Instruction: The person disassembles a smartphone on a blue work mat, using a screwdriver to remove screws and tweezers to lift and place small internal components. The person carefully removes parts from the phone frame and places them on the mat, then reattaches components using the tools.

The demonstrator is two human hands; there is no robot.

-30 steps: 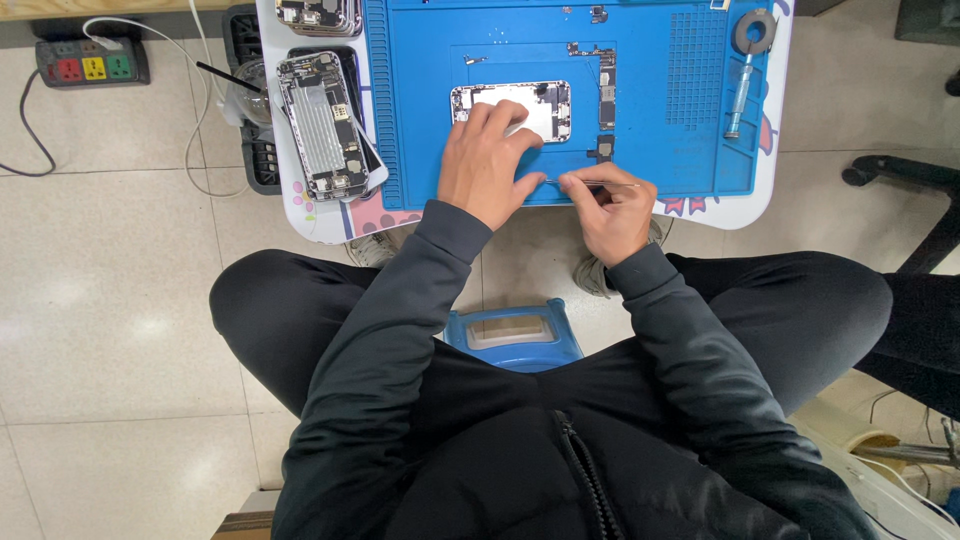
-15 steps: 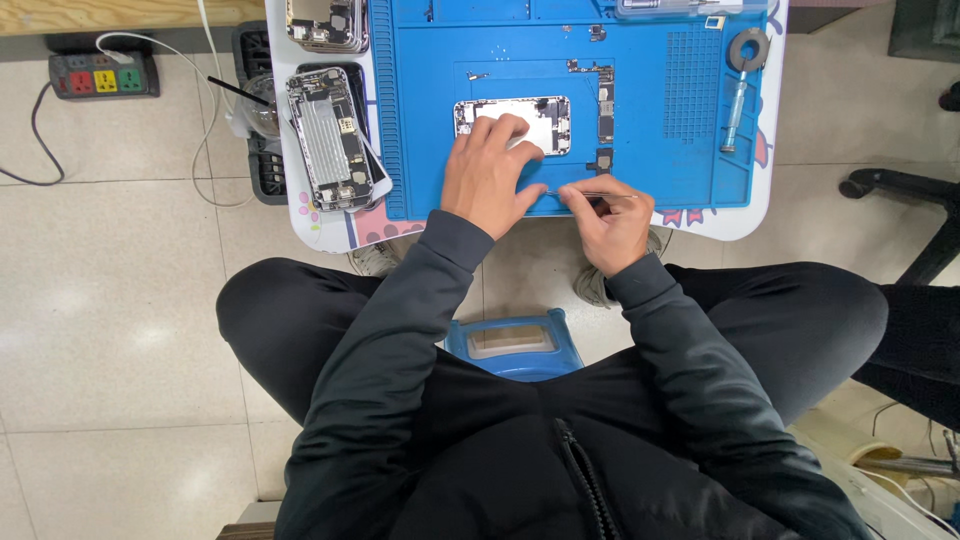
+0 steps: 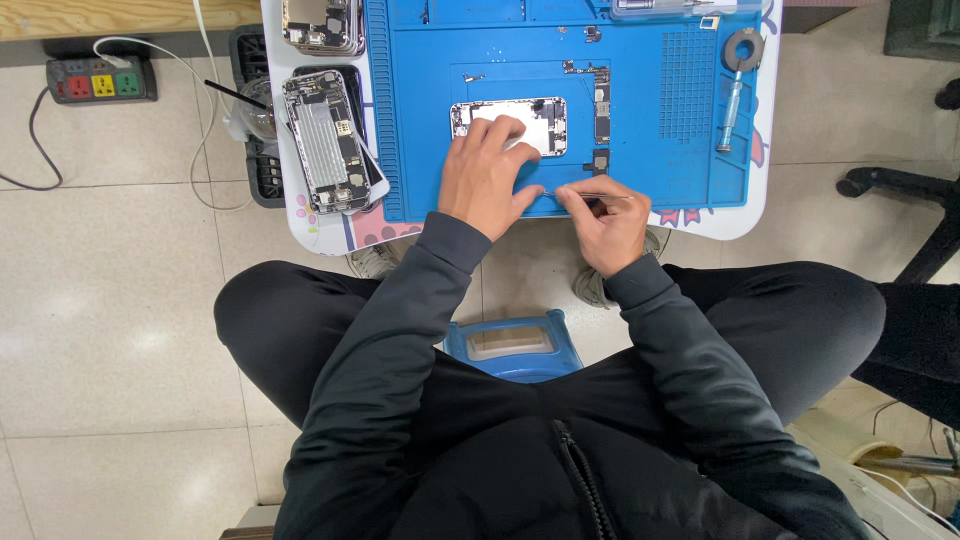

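**Opened phone steadied on blue repair mat**

A seated person presses the left hand [image 3: 487, 178], fingers spread flat, onto the near edge of an opened phone [image 3: 510, 124] lying mid-mat [image 3: 690, 110] on the small tabletop [image 3: 330, 225]. The right hand [image 3: 605, 222] pinches slim tweezers [image 3: 590, 195], tips pointing toward the left hand. A second dismantled phone [image 3: 325, 140] rests left of the mat.

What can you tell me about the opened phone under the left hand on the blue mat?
The opened phone is a rectangular shell lying flat, long side across, near the middle of the blue mat. Its inside faces up: a pale, bare metal-looking centre with small dark parts along the edges. The left hand rests its fingers on the near left part, covering it. The right hand, holding thin tweezers, stays just short of it.
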